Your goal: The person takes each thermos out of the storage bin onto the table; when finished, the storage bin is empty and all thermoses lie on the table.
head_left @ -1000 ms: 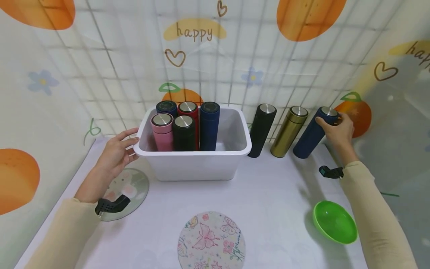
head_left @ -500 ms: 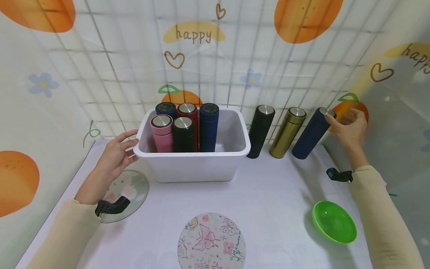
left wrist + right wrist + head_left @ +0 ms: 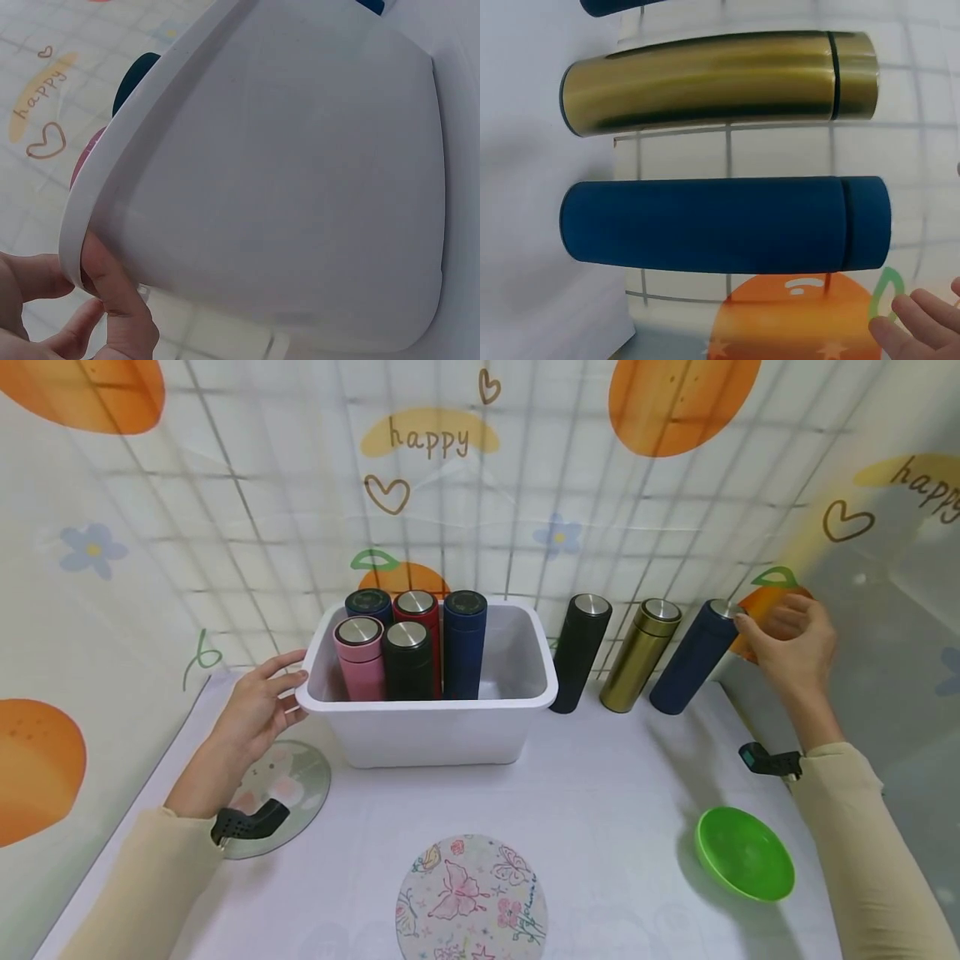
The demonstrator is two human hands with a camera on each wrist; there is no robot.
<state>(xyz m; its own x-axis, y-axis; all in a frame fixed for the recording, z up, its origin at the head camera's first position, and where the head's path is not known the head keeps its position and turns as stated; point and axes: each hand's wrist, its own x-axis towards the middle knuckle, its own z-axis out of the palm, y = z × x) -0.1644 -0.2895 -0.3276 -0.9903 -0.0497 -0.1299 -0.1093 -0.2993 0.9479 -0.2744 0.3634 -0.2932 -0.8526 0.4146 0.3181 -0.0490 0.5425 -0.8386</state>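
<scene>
At the left end of a white plastic bin (image 3: 427,735), my left hand (image 3: 258,706) grips the rim; in the left wrist view, fingers (image 3: 112,277) lie on both sides of the lip. Inside the bin stand several thermos bottles, among them a pink one (image 3: 362,672), a black one (image 3: 408,664), a red one (image 3: 420,603) and a tall blue one (image 3: 465,643). On the right, my right hand (image 3: 798,639) is beside the lid of a navy blue thermos (image 3: 693,660), holding nothing. The right wrist view shows its fingers (image 3: 919,326) loose and apart from that blue bottle (image 3: 712,225).
A gold thermos (image 3: 641,656) and a black thermos (image 3: 581,652) lean against the wire grid behind a printed curtain. A green bowl (image 3: 744,853) stands at the right. Round mats, one with butterflies (image 3: 472,897) and one greenish (image 3: 300,802), lie on the white table (image 3: 600,827).
My right hand has let go of the navy thermos's lid and moved to the right, away from it. The bottle stays leaning. My left hand keeps its place on the rim.
</scene>
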